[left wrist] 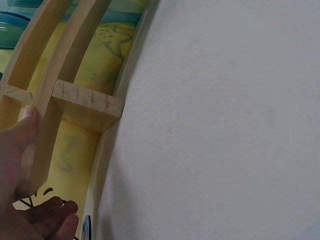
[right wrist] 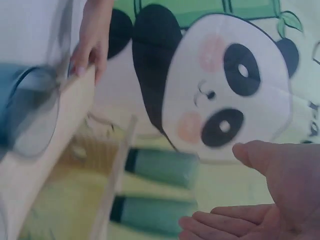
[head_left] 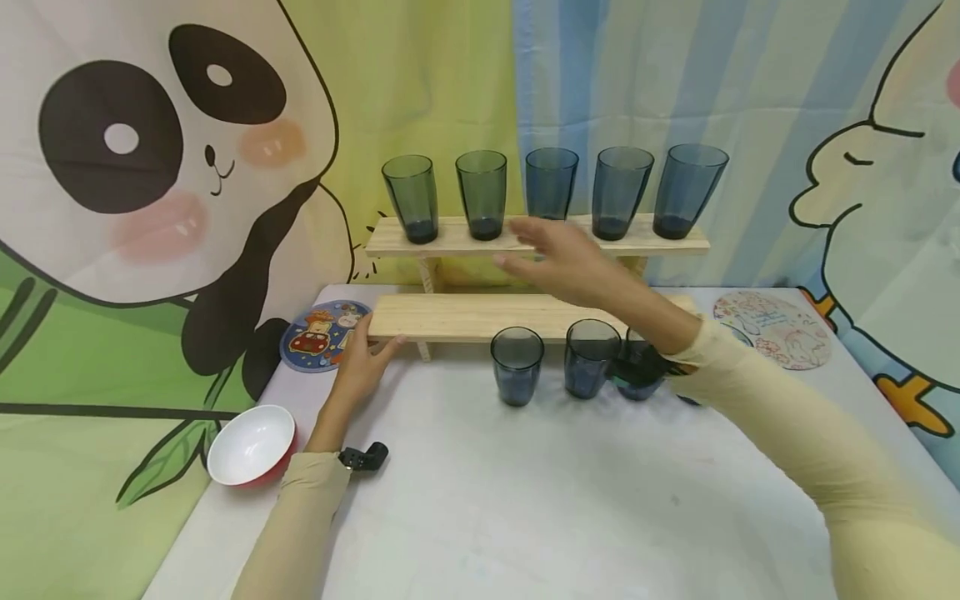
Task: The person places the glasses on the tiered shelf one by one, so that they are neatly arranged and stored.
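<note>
A two-tier wooden shelf [head_left: 465, 318] stands at the back of the table. My left hand [head_left: 361, 367] grips the left end of its lower board; in the left wrist view, the thumb lies on the board and the fingers are beyond its end. My right hand [head_left: 561, 260] is in the air before the upper board, fingers extended and nothing held. On that upper board stands a row of several tinted drinking glasses [head_left: 408, 196], one partly hidden behind the right hand. More glasses [head_left: 517, 367] stand on the table before the lower board, some partly covered by the right forearm.
A white bowl with a red outside [head_left: 252, 446] sits at the table's left edge. A dark round mat with cartoon prints [head_left: 315, 340] lies left of the shelf, a pale round mat [head_left: 783, 329] right of it. Printed curtains [head_left: 435, 75] hang behind.
</note>
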